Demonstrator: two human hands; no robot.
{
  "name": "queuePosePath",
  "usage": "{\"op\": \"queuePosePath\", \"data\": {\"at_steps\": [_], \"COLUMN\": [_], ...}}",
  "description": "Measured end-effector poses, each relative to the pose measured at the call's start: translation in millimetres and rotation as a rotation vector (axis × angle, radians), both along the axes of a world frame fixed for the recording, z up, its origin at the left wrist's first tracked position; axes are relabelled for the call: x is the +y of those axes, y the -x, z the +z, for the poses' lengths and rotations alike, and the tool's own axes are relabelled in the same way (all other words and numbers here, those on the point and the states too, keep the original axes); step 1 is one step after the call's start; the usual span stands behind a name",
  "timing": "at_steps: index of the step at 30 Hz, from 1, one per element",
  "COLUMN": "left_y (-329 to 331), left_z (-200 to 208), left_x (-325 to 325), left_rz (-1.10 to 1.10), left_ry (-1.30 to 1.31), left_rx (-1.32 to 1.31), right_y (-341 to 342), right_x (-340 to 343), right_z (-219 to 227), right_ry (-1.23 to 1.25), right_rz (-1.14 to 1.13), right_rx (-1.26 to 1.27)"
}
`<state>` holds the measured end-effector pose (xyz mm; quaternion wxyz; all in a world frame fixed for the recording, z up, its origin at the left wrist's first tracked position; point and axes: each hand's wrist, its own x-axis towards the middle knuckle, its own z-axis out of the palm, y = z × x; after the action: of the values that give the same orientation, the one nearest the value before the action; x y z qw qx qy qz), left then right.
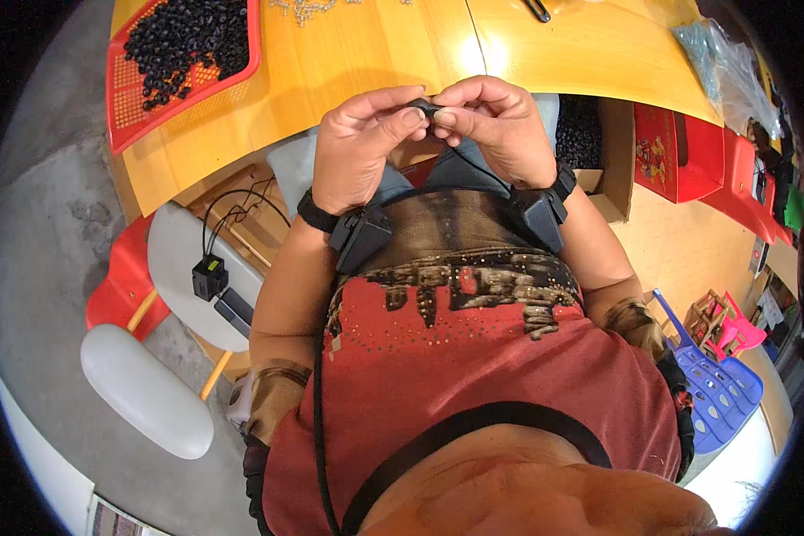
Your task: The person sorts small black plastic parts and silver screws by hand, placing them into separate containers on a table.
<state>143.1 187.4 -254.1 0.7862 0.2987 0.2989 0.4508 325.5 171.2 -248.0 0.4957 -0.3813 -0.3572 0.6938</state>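
Just over the table's near edge, my left hand and my right hand meet fingertip to fingertip. A small rounded black piece is pinched between the thumbs and index fingers of both. Most of it is covered by the fingertips, so its exact kind cannot be made out. To the left on the yellow table stands a red plastic basket, holding a heap of small black parts. Tiny silvery pieces lie scattered at the table's far side.
Below the table at right sits a cardboard box of small dark parts, beside a red box. A clear plastic bag hangs over the right edge. A grey chair is at left, a blue plastic chair at right.
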Motion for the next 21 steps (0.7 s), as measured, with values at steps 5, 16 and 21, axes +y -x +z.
{"op": "queuePosePath", "data": {"at_steps": [5,16,21], "left_y": [0.5,0.7,2.8], "left_z": [-1.6,3.3,4.8], "left_x": [1.0,0.1,0.2], "left_rz": [0.005,0.025,0.034], "left_ry": [-0.051,-0.154,-0.216], "left_rx": [0.03,0.105,0.12], "right_y": [1.8,5.1,1.6], "right_x": [-1.2,-2.0,0.8], "right_z": [2.3,9.8,15.8], "right_ry": [-0.012,-0.125,-0.333], "right_rz": [-0.028,-0.077,-0.022], "right_rx": [-0.023,-0.153,-0.426]}}
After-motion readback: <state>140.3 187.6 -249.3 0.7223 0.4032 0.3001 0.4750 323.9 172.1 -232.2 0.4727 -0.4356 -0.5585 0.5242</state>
